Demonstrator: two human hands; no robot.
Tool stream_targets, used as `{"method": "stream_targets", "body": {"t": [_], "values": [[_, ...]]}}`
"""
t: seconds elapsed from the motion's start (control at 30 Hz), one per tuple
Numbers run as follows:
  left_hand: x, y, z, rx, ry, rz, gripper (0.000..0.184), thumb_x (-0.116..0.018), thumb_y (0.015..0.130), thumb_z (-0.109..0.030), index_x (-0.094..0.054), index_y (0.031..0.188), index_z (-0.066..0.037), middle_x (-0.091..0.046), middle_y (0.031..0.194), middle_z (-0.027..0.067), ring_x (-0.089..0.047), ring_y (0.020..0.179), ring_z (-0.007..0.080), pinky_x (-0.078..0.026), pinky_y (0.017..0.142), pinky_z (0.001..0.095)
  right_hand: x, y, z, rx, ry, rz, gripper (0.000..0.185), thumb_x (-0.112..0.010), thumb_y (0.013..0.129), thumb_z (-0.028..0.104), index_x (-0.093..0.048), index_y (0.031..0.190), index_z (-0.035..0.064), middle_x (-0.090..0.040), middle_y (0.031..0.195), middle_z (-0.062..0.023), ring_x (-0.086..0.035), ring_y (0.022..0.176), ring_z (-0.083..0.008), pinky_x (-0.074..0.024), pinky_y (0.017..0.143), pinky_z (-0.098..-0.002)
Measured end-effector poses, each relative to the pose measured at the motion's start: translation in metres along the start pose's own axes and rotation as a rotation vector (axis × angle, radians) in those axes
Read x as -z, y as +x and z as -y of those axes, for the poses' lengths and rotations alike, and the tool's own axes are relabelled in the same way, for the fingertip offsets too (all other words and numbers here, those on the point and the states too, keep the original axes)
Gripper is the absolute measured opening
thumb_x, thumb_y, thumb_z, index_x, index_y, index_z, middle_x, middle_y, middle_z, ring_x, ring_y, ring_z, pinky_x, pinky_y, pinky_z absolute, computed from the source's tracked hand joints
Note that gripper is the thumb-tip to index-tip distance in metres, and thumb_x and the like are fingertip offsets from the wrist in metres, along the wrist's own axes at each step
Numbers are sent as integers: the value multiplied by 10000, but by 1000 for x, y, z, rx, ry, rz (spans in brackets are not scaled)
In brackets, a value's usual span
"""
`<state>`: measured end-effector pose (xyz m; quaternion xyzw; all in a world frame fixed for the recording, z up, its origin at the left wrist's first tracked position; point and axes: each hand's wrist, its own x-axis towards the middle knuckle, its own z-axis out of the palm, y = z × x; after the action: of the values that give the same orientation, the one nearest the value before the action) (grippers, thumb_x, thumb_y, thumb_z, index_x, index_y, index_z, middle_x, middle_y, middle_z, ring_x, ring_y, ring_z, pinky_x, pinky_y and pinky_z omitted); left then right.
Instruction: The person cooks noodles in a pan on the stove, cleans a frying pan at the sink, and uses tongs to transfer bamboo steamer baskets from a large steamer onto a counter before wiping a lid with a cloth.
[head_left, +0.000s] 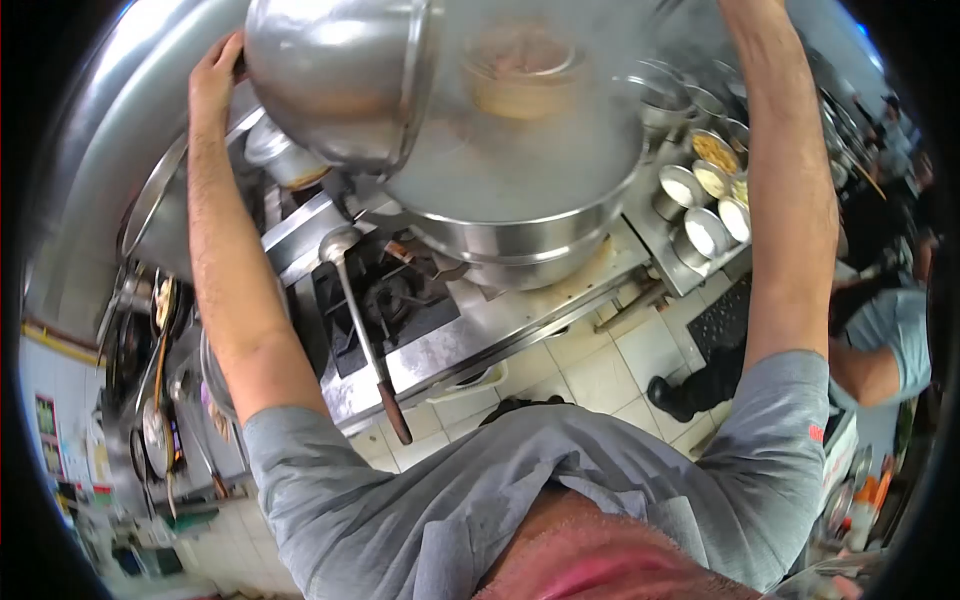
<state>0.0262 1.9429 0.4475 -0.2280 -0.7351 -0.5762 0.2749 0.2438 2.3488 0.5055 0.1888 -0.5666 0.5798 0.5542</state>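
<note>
My left hand (215,75) is closed at the side of a large domed steel lid (330,80), by what looks like a dark handle. The lid is tilted up on its side, left of a big steel steamer pot (520,245). Steam rises thickly from the pot. Through it, a round steamer basket (525,95) shows blurred, with something pinkish inside. My right arm reaches up past the pot's right side, and its hand is beyond the top edge of the view.
A ladle (340,245) with a wooden handle lies across a gas burner (390,300). Metal tubs of white and yellow ingredients (705,230) stand at the right. Another person (885,340) is close by on my right. Pans (155,440) are at the left.
</note>
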Motion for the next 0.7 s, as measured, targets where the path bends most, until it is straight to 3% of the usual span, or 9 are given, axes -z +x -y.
{"method": "stream_targets", "body": {"t": [0.13,0.27,0.3,0.33,0.47,0.57,0.6,0.67,0.7], "values": [[-18,17,-8,-109,166,101,372,-560,856,-342,-623,1092,-62,-645,911,48,-596,768,122,-475,695,245,54,-16,64,-15,-126,-60,172,-618,774,159,-552,643,70,-482,478,-19,-482,372,-152,-411,379,-280],[-67,17,-37,-234,510,231,401,-562,831,-413,-620,1108,-130,-654,927,57,-603,789,127,-457,724,266,80,-78,148,44,-407,-358,193,-617,779,152,-526,637,57,-481,484,-31,-483,377,-154,-409,373,-288],[-83,14,-41,-321,476,271,412,-550,830,-418,-614,1105,-119,-651,959,89,-608,853,183,-442,775,303,85,-97,167,73,-428,-309,196,-612,777,136,-515,625,60,-467,477,-28,-472,377,-151,-399,369,-287],[-102,13,-46,-353,422,313,412,-550,830,-418,-614,1105,-119,-651,959,89,-608,853,183,-442,775,303,88,-114,186,98,-452,-260,201,-606,775,121,-503,613,63,-454,470,-25,-461,377,-149,-390,366,-286],[-178,-14,-70,-604,465,583,400,-502,851,-382,-608,1075,-68,-635,988,147,-595,927,280,-429,827,339,92,-183,253,125,-671,-527,201,-601,775,107,-503,606,63,-455,469,-25,-463,375,-145,-389,365,-276],[-249,2,-42,-793,622,771,444,-469,849,-372,-591,1035,12,-576,1070,236,-534,1022,377,-410,858,423,74,-251,308,155,-913,-653,165,-614,776,111,-540,641,52,-471,478,-18,-477,385,-132,-391,367,-269],[-280,24,-13,-879,748,708,468,-463,852,-379,-575,1036,36,-571,1077,238,-533,1019,382,-412,854,424,49,-271,324,78,-974,-877,173,-632,773,135,-551,649,44,-479,481,-20,-469,373,-132,-398,367,-261],[-306,51,4,-695,678,931,471,-499,844,-393,-582,1003,42,-585,1054,234,-554,998,335,-425,831,410,44,-320,356,45,-1082,-1000,174,-642,767,147,-560,661,37,-494,484,-27,-477,373,-130,-398,362,-251],[-304,50,0,-421,524,1150,480,-521,862,-369,-544,1121,35,-574,1107,222,-544,1025,285,-418,858,370,44,-345,372,69,-1093,-969,175,-645,767,152,-561,667,35,-501,483,-31,-483,375,-128,-393,358,-249]]}}
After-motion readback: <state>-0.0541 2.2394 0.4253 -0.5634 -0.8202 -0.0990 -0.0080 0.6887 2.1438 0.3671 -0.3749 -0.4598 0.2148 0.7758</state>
